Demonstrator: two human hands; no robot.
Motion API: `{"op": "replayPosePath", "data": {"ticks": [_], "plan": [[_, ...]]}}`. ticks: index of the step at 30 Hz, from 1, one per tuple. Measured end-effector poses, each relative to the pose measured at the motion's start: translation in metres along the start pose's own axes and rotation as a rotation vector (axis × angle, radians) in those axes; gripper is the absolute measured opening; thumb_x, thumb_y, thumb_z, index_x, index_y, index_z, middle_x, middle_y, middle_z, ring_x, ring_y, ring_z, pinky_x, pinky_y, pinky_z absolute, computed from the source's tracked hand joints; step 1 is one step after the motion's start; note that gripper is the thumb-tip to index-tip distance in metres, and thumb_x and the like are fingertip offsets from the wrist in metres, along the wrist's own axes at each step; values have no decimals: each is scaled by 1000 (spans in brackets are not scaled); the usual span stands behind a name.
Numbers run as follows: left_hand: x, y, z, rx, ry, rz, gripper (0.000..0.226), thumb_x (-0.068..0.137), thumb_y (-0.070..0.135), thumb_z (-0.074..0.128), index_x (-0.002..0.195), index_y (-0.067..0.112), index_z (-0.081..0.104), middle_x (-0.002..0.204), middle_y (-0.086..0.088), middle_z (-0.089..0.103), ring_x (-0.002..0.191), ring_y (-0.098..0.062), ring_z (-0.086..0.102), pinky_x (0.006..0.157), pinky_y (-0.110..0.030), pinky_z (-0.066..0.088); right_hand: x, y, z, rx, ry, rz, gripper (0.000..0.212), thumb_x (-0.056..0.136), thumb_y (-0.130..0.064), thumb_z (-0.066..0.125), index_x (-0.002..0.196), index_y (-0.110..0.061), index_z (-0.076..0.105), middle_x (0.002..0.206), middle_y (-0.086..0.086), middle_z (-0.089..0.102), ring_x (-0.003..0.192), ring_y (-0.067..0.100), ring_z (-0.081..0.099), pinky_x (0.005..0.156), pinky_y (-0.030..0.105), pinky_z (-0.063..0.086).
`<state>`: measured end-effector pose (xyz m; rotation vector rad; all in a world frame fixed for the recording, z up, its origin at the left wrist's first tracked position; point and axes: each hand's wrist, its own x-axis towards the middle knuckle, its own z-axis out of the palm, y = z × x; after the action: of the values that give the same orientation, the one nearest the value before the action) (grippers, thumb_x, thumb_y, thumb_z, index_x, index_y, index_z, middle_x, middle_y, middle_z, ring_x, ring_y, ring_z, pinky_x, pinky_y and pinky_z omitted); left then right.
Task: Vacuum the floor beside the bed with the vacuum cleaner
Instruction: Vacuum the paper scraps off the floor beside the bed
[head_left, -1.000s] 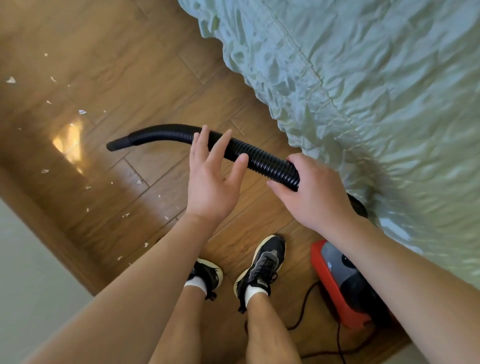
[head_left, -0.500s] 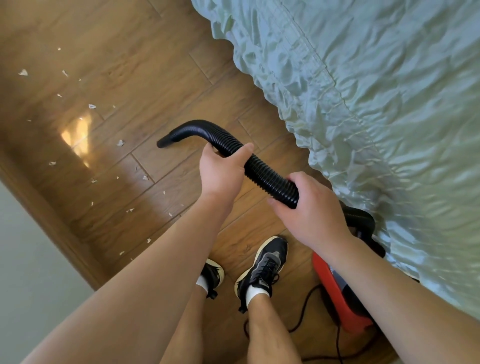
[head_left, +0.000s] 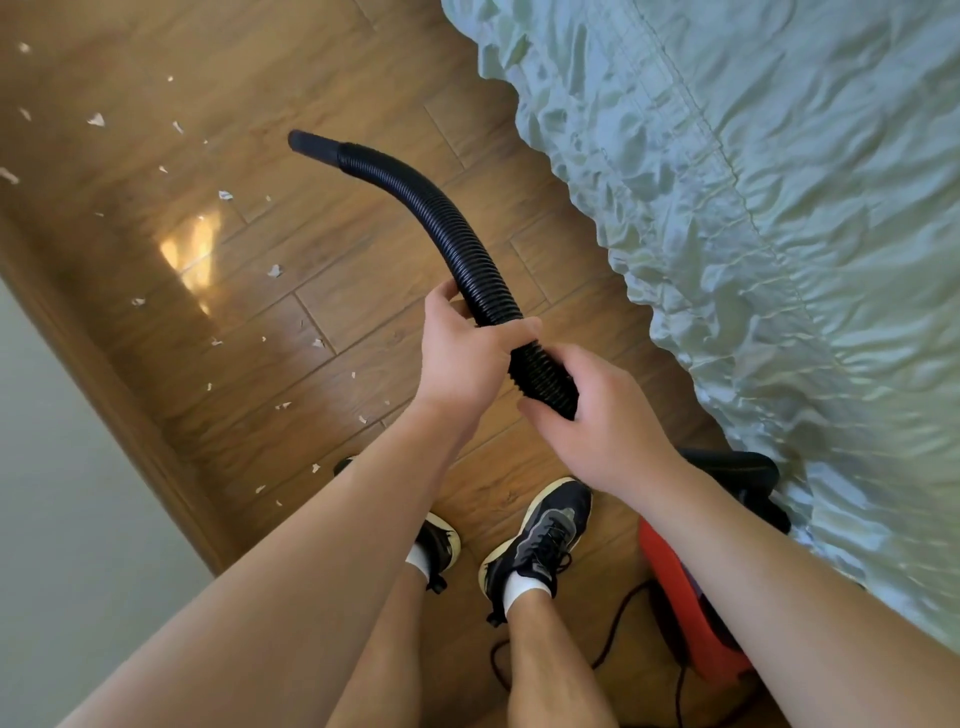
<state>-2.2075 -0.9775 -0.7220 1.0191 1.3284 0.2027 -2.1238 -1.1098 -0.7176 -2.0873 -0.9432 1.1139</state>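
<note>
A black ribbed vacuum hose (head_left: 415, 192) arches up and to the left over the wooden floor (head_left: 332, 67), ending in a smooth open nozzle (head_left: 311, 144). My left hand (head_left: 462, 353) grips the hose from the left. Just behind it, my right hand (head_left: 592, 415) grips the hose lower down. The red and black vacuum cleaner body (head_left: 691, 618) stands on the floor at my right, partly hidden by my right forearm. Several small white paper scraps (head_left: 274, 270) lie scattered on the floor to the left.
A bed with a pale green ruffled cover (head_left: 753, 208) fills the right side. A wooden baseboard (head_left: 104, 384) and a grey wall run along the left. My two feet in black shoes (head_left: 540, 540) stand near the bottom. A black power cord (head_left: 613, 629) trails by the vacuum.
My left hand went from open over the hose to gripping it, then slid back close to my right hand. The hose end swung up, away from me and rightwards.
</note>
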Motion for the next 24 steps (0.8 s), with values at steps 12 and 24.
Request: {"op": "replayPosePath", "data": {"ticks": [12,24], "plan": [[31,6,-36,-81,95,-51,40,90,17,74,125,11,56,108,-7,69,101,-26,71,89,-50,60,-6,-6,4,-89,-150,-6,50,85,-36,74,131,-24,59,107,-18,65,98,3,63,83,29,56],[16,-8,-51,-42,-36,-76,63,74,13,84,126,16,48,114,-3,69,101,-17,70,86,-37,60,12,-31,39,124,-77,104,37,91,-27,69,120,-40,53,94,-15,67,82,2,65,62,24,54]]}}
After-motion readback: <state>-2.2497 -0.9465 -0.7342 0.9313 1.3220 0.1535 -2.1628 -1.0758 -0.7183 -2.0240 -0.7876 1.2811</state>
